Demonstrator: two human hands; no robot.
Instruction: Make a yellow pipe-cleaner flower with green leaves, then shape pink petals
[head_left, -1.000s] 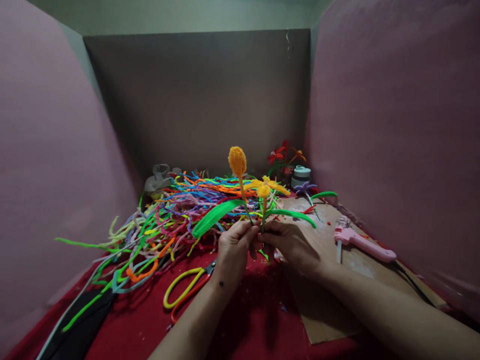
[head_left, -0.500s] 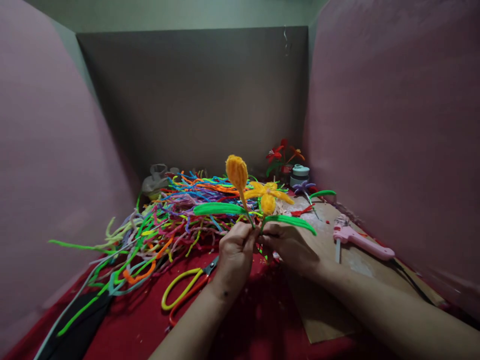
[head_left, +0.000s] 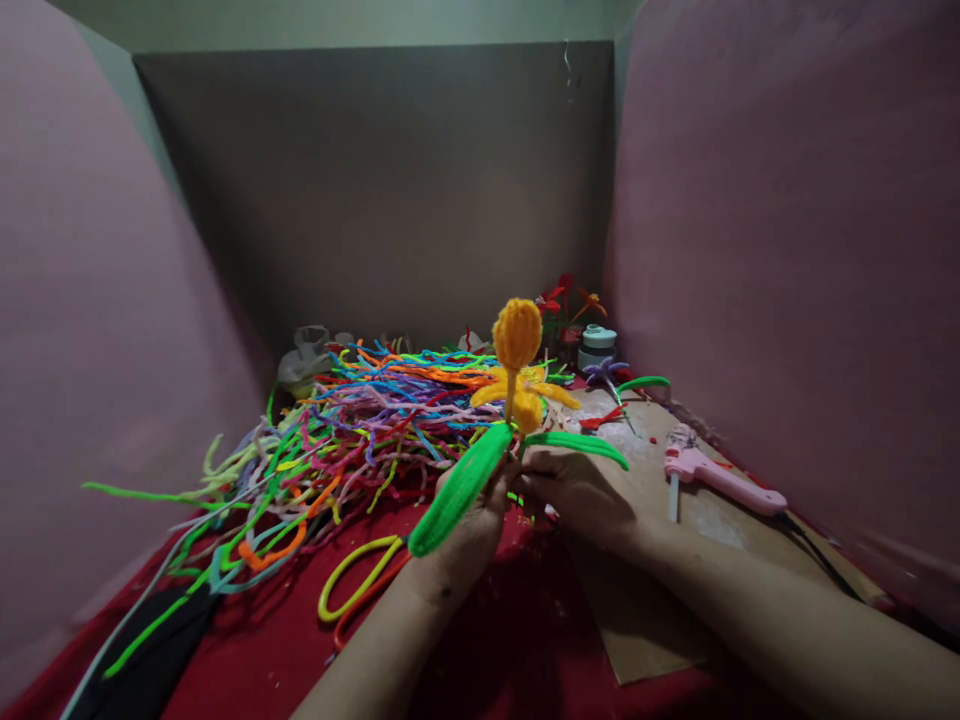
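Note:
Both hands meet at the middle, pinching thin stems close together. My left hand (head_left: 480, 515) is closed on the stem of an orange pipe-cleaner flower bud (head_left: 517, 335), which stands upright. A broad green leaf (head_left: 461, 490) on that stem hangs down to the left across the hand and wrist. My right hand (head_left: 574, 490) is closed on the stem of a yellow pipe-cleaner flower (head_left: 559, 392), partly hidden behind the bud. Its narrower green leaf (head_left: 581, 443) stretches right above the knuckles. The fingertips and lower stems are hard to make out.
A heap of colourful pipe cleaners (head_left: 375, 410) spreads left on the red cloth (head_left: 510, 640). Scissors (head_left: 349, 575) lie beside my left forearm. A pink glue gun (head_left: 724, 480) rests on a brown board (head_left: 645, 620) at right. Behind are red flowers (head_left: 566, 300) and a lidded jar (head_left: 598, 345).
The orange bud has moved right and turned upright, now in front of the yellow flower. Its leaf has swung from pointing left to hanging down over my left hand.

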